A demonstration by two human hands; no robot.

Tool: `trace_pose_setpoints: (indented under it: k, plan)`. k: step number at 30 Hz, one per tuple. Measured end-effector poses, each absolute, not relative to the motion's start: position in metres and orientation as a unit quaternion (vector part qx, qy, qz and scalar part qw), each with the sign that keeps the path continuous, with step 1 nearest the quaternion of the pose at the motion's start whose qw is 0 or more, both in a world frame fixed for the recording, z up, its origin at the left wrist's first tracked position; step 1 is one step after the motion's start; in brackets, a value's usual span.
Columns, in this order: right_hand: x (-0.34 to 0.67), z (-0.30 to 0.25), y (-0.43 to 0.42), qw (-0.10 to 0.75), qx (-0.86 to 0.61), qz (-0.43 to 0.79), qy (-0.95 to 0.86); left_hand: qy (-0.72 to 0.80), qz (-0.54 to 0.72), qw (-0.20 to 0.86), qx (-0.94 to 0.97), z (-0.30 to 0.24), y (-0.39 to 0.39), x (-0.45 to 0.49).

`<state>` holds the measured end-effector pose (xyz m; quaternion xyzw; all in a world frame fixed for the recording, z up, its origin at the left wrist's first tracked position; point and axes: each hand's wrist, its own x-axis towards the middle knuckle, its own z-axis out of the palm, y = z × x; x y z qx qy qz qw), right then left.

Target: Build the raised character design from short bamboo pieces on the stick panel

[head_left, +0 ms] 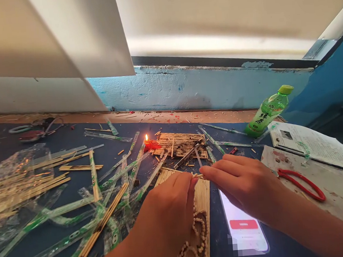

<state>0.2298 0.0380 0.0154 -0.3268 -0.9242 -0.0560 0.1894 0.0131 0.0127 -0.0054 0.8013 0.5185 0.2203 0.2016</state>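
My left hand (168,208) and my right hand (241,182) meet over the far edge of a mat of wooden sticks (205,197) laid side by side. Both pinch a small thin stick (198,176) between their fingertips. A string of pale beads (198,237) lies on the mat by my left wrist. Under my right hand lies a phone (244,229) with a lit screen. Behind it sits a second stick mat (181,143) with scorch marks and a dark tool on it. A short red candle (148,144) burns to its left.
Loose chopsticks (79,167) and several clear wrappers (15,184) litter the dark table at left. Red-handled scissors (303,183) rest on stained paper at right, beside printed sheets (315,143) and a tilted green bottle (268,111). A blue wall (186,87) runs behind.
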Motion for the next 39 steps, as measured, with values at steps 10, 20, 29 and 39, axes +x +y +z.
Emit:
trace_pose_setpoints:
  k: [10,20,29,39]
  plan:
    - [0.232,0.027,0.032,0.262,-0.347,0.119,-0.893,0.43,0.273,0.737,0.443,0.014,0.021,0.017]
    - [0.24,0.035,0.032,0.243,-0.294,0.178,-0.907,0.344,0.217,0.836,0.369,0.01,0.019,0.02]
    - [0.244,0.032,0.033,0.244,-0.313,0.202,-0.895,0.323,0.208,0.851,0.358,0.008,0.017,0.018]
    - [0.264,0.04,0.028,0.212,-0.42,0.064,-0.88,0.408,0.234,0.742,0.477,0.007,0.013,0.021]
